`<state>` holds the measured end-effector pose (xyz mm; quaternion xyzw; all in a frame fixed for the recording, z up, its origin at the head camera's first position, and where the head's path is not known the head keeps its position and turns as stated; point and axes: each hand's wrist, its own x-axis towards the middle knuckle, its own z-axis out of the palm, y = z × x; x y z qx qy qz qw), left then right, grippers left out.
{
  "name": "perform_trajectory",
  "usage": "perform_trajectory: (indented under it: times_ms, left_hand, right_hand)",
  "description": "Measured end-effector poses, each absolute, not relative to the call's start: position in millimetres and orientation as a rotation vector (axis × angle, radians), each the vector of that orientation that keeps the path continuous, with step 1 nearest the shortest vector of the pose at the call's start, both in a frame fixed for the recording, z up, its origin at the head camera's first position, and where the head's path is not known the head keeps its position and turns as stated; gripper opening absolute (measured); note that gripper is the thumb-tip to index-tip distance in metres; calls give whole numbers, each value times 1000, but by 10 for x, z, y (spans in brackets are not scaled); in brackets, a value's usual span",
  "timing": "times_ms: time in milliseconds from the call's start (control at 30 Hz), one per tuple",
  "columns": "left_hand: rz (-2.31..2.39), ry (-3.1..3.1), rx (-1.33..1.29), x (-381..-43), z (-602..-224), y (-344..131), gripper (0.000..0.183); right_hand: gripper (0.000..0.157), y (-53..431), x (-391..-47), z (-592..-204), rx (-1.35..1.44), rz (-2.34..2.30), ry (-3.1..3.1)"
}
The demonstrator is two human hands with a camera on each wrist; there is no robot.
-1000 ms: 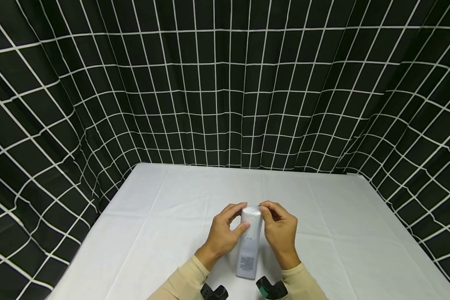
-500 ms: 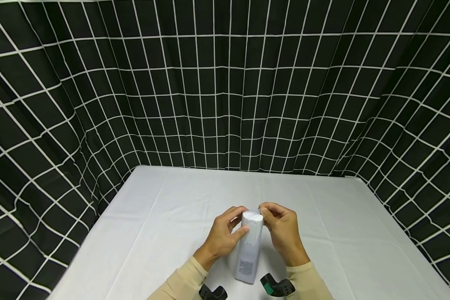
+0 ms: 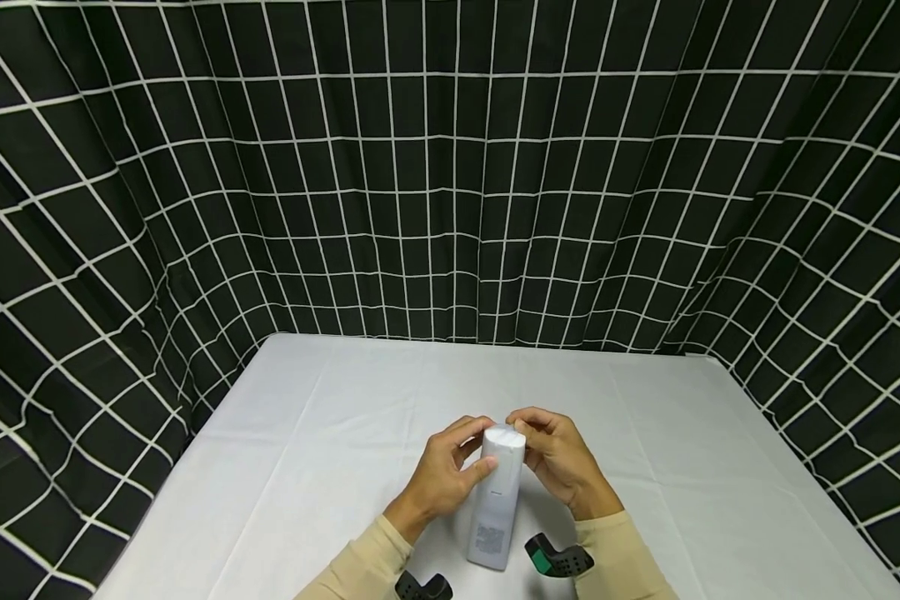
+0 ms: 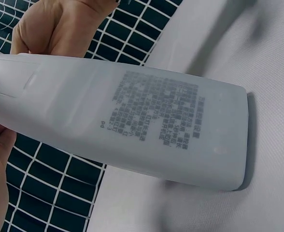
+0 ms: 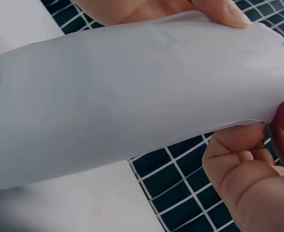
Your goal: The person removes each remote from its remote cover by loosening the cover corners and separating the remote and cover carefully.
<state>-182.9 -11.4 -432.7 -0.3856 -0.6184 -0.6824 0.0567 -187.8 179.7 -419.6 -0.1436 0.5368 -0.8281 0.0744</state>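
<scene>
A long white package (image 3: 497, 496) with a rounded top stands on its lower end, leaning slightly, at the front middle of the table in the head view. A block of dark printed text (image 4: 156, 111) covers its lower part in the left wrist view. My left hand (image 3: 437, 477) grips the upper part from the left, thumb on the near face and fingers behind. At the top right edge, my right hand (image 3: 565, 460) pinches between thumb and forefinger. Thin wrapping film (image 5: 272, 72) with creases shows at this top end in the right wrist view.
A white cloth covers the table (image 3: 330, 408). Black curtain (image 3: 450, 208) with a white grid stands behind it and along both sides. Dark wrist devices (image 3: 560, 560) sit by the beige sleeves (image 3: 615, 550).
The right hand's fingertips have shifted slightly left across the package's top edge, and its wrist has swung outward to the right. The left hand keeps its grip.
</scene>
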Motion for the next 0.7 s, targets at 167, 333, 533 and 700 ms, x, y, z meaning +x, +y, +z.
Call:
perform_trajectory:
  times_ms: [167, 333, 533, 700]
  left_hand:
    - [-2074, -1891, -1156, -1834, -4377, -125, 40]
    - [-2053, -1910, -1069, -1773, -4299, -124, 38]
    - [-2047, -1954, -929, -1664, -4123, -146, 34]
    - [-2105, -1960, -852, -1622, -4022, -152, 28]
  right_hand:
    - [7, 1771, -1835, -4212, -333, -2488, 1706]
    - [16, 1713, -1722, -4183, -157, -2513, 2004]
    - [23, 1642, -1599, -4163, -193, -2367, 2424]
    - [18, 1565, -1535, -4184, -418, -2366, 2573]
